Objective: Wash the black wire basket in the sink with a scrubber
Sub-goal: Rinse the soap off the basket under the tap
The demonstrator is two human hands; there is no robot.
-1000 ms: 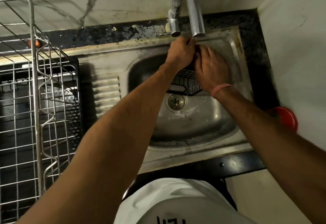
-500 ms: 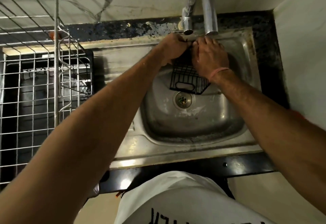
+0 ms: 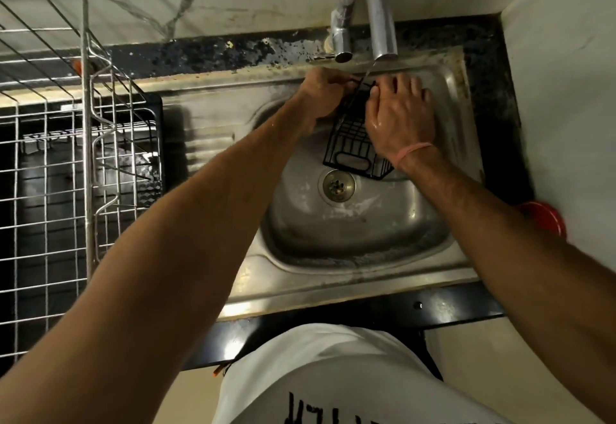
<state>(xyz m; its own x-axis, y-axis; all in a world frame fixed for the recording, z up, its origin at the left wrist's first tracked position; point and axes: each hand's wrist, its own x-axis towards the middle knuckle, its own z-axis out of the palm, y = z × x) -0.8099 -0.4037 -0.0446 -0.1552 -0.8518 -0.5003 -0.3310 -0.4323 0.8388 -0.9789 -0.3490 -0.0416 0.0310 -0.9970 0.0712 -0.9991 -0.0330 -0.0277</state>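
At the far left stands one silver wire rack (image 3: 66, 143), cut off by the picture's edge. The steel sink (image 3: 350, 277) fills the middle, with one round drain (image 3: 336, 185) in its bowl. The left hand (image 3: 321, 95) is curled round the top rim of the basket (image 3: 355, 153) and grips it. The basket is one small box of thin black wire, with a grid of bars and a rounded slot low on its near face. It is held tilted over the back of the bowl, just behind the drain, under the tap (image 3: 380, 10), where a thin stream of water falls onto its rim. The right hand (image 3: 400, 120), wet and with a pink band at the wrist, lies over the basket's right side and hides much of it; whether its fingers hold a scrubber or grasp the wire cannot be told. One red round thing (image 3: 546, 220) shows partly behind the right forearm.
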